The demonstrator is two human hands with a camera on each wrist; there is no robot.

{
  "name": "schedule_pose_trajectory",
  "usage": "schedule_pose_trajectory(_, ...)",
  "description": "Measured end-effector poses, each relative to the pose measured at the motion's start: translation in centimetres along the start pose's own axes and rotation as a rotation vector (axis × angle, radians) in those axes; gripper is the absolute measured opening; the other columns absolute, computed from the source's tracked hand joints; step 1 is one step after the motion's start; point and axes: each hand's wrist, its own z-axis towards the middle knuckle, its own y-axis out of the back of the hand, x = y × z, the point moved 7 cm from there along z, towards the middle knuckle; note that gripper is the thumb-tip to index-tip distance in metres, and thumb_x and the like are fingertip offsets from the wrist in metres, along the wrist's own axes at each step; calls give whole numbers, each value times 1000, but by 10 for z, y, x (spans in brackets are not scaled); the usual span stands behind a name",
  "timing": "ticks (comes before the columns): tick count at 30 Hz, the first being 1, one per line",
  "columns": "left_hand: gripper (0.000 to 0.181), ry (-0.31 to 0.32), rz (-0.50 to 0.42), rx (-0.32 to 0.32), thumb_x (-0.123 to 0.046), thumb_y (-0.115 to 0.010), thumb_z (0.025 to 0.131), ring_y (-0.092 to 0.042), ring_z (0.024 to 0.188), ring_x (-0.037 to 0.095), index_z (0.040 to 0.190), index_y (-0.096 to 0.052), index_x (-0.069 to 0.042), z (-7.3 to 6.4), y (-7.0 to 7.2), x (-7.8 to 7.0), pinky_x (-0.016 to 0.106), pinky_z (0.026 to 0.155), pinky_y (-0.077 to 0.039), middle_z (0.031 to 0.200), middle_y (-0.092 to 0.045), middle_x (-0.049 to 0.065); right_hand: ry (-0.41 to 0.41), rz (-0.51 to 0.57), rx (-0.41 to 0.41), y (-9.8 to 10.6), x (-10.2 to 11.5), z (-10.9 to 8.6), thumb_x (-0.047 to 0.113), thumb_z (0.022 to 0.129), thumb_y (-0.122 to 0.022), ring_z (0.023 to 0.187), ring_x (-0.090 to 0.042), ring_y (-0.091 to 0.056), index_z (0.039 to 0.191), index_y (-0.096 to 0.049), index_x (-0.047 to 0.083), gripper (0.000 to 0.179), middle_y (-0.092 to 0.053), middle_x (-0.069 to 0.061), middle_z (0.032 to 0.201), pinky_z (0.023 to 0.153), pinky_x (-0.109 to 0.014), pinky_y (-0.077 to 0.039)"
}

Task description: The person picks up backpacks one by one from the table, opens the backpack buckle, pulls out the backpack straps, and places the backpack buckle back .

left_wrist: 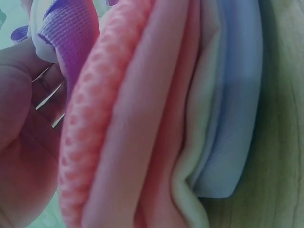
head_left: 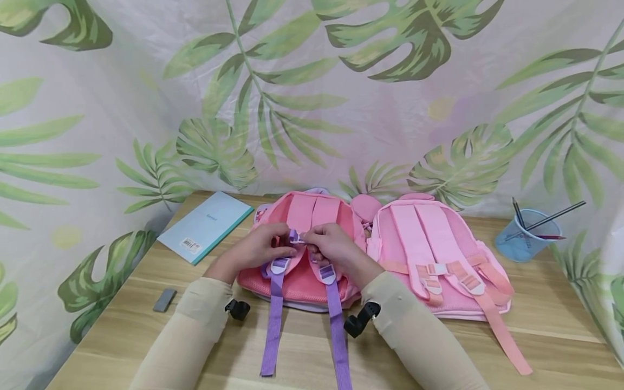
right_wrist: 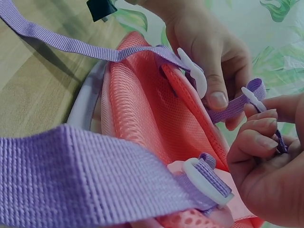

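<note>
Block, grey and rectangular (head_left: 165, 300), on wood-grain table (head_left: 234, 357), pale-blue notebook with teal edge (head_left: 205, 225) behind it; next, left hand (head_left: 258, 246), fingers bent, pinching narrow purple webbing (right_wrist: 232, 108) over coral-pink mesh-backed backpack (head_left: 302, 291), lying straps-up on table, wide purple straps (head_left: 274, 333) trailing frontward. Then right hand (head_left: 336, 246), fingers curled, white plastic clip (right_wrist: 253, 100) pinched between thumb and forefinger; just beside, light-pink backpack (head_left: 394, 244) with peach straps (head_left: 502, 333), and far right, light-blue cup (head_left: 521, 241) holding pencils (head_left: 518, 212).
</note>
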Motion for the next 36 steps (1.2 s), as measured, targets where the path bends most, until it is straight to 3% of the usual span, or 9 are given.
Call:
schedule_pose_trajectory(6,17,3,-12,4,-19,-83,97,-57,86,16,95,-66,-19,0,0,1,28,78,-48,88,-63,-4,6,71,21,-2,2,-1,13,109,-60,51,-8,-39,91,-63,0,23,-45,2,64,48,-22,-29)
schedule_pose_trajectory(13,15,3,1,27,-22,-83,97,-56,81,14,95,-68,-18,0,-4,4,26,73,-48,87,-64,-4,3,138,44,-2,4,-4,12,110,-58,52,-9,-38,90,-64,4,23,-44,2,65,48,-22,-29)
schedule_pose_trajectory(22,12,8,5,70,-19,-82,97,-63,91,11,108,-77,-16,0,-10,7,30,89,-57,102,-75,-6,39,214,86,-2,10,-10,10,110,-56,52,-9,-35,91,-60,5,20,-42,2,64,46,-21,-29)
schedule_pose_trajectory(29,14,15,21,81,-20,-82,98,-64,92,10,111,-77,-15,0,-11,6,31,90,-57,103,-75,-5,63,194,65,1,8,-10,11,111,-54,52,-8,-36,88,-61,8,24,-44,3,65,47,-21,-29)
schedule_pose_trajectory(32,20,35,0,43,-22,-81,98,-62,92,12,116,-76,-14,-3,-8,7,32,89,-56,103,-73,-4,76,176,47,3,7,-9,13,111,-55,52,-9,-36,87,-62,8,26,-44,2,65,47,-21,-30)
schedule_pose_trajectory(36,29,24,-65,-71,-20,-78,101,-61,94,17,128,-72,-9,-5,4,2,33,86,-53,103,-70,1,87,147,25,4,7,-10,16,111,-58,52,-9,-38,87,-64,8,25,-45,2,67,47,-22,-31)
